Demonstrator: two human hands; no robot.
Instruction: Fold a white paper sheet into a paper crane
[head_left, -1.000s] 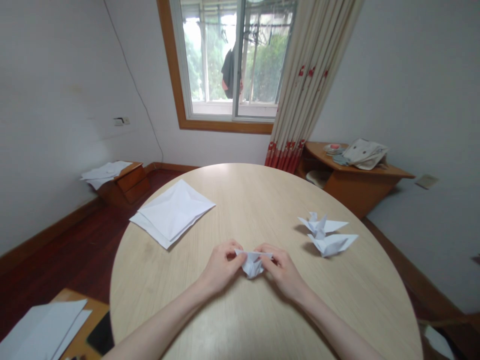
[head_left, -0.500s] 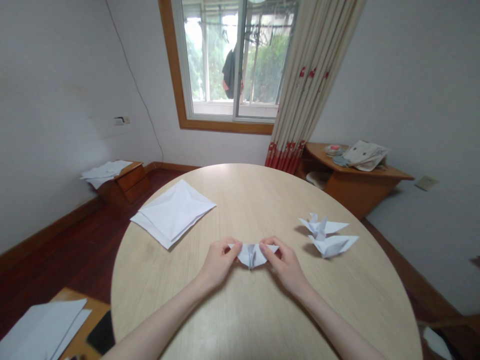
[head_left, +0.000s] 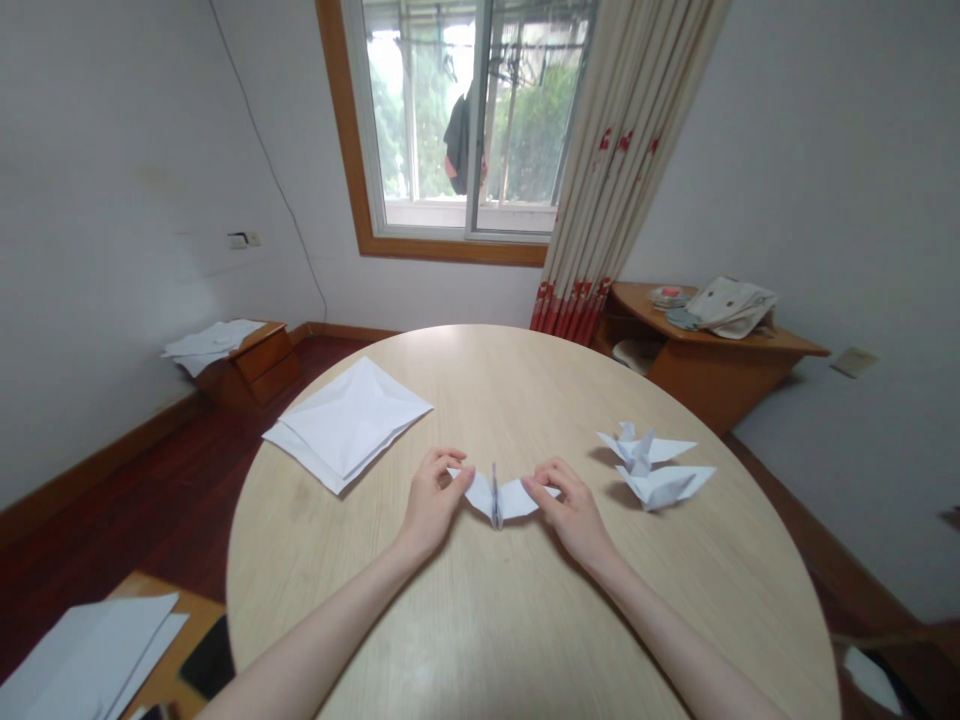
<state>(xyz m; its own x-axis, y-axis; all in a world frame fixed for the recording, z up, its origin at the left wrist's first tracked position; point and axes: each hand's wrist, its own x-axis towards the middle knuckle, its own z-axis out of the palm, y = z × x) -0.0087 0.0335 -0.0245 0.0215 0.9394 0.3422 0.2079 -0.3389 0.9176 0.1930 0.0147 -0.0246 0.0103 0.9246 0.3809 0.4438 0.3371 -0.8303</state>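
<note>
Between my hands, over the middle of the round table, is a white folded paper crane [head_left: 513, 498] with its wings spread to both sides and a thin upright fold at its centre. My left hand [head_left: 435, 500] pinches the left wing between thumb and fingers. On the other side my right hand [head_left: 571, 508] grips the right wing the same way, its thumb on top. Two more paper cranes lie to the right, a nearer one [head_left: 666, 487] and one [head_left: 664, 448] just behind it, partly overlapped.
Creased white paper sheets [head_left: 352, 420] lie stacked at the left of the round wooden table [head_left: 480, 620]. More paper [head_left: 90, 650] rests on a low surface at lower left, near a dark flat object [head_left: 206, 660]. A corner desk [head_left: 720, 350] stands beyond the table's right edge.
The crane's wings have opened wider, and its middle fold now points up. Both hands have risen slightly in view and tilted, still gripping the wings.
</note>
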